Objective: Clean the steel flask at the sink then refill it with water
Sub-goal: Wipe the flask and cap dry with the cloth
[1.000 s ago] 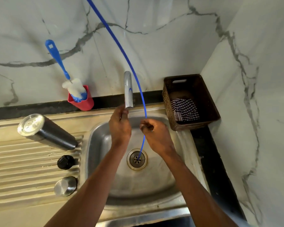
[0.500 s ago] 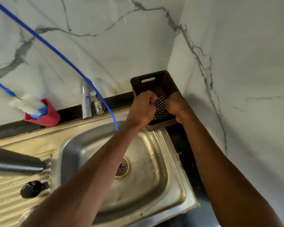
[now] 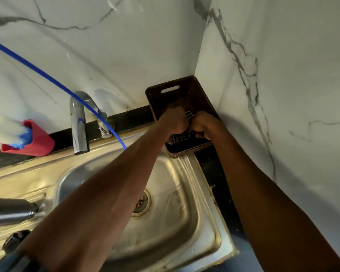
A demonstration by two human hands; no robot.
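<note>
Both hands are down in the brown basket [image 3: 186, 89] in the corner, left hand [image 3: 174, 119] and right hand [image 3: 205, 124] each curled around the checkered cloth [image 3: 189, 114] bunched between them. Looks like drying off or grabbing the cloth, I'd guess. The steel flask [image 3: 10, 211] is lying on its side on the drainboard, well apart from the hands, with its black cap [image 3: 15, 237] just beside it. Tip: dry the palms and fingers properly, since a wet grip on smooth steel slips. Then lift the cloth clear of the basket rim without catching the blue hose [image 3: 47, 78] by the tap [image 3: 79, 122].
</note>
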